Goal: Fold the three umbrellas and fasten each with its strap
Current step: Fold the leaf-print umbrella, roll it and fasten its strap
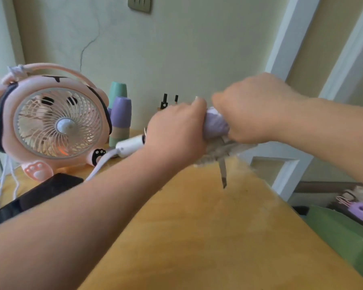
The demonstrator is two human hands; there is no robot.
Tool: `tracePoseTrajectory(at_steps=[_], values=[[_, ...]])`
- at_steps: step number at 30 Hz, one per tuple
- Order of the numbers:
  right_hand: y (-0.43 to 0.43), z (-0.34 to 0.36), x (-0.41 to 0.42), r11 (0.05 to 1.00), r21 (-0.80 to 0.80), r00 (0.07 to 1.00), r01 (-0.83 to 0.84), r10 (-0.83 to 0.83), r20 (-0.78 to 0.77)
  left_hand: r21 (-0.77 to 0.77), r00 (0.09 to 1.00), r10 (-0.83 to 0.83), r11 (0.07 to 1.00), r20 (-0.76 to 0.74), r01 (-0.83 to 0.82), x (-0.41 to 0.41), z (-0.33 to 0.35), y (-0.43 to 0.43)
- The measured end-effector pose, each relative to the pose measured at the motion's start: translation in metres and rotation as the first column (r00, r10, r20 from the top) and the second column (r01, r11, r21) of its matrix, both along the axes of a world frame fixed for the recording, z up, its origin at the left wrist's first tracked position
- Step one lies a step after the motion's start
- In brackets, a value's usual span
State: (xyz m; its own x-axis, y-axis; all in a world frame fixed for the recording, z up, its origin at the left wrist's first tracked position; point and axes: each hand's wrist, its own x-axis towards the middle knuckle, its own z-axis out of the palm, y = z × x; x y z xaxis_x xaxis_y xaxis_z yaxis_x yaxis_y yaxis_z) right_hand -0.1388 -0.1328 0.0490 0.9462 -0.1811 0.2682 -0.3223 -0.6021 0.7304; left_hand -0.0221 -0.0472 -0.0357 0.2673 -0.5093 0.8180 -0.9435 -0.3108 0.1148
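Right of the pink fan [50, 122], both fists grip a lilac umbrella [215, 126] above the table [197, 237]: left hand [176, 128] and right hand [254, 107] clenched around it.

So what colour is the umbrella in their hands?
Pale purple, a lilac: the umbrella fabric shows between the left hand and right hand in the head view.
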Motion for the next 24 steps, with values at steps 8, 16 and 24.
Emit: tracePoseTrajectory(at_steps=[8, 16, 24], values=[[-0.041, -0.122, -0.012, 0.970, 0.161, 0.896, -0.182, 0.096, 0.434, 0.206, 0.916, -0.094, 0.978, 0.390, 0.012, 0.001, -0.053, -0.018], [-0.030, -0.206, -0.029, 0.803, 0.594, 0.979, -0.044, -0.083, 0.185, 0.574, 0.986, -0.036, 0.816, 0.166, -0.067, -0.015, -0.149, -0.007], [-0.038, -0.199, -0.023, 0.734, 0.678, 0.993, 0.030, -0.100, 0.064, 0.808, 0.980, 0.188, 0.587, -0.064, -0.059, -0.018, -0.128, -0.017]])
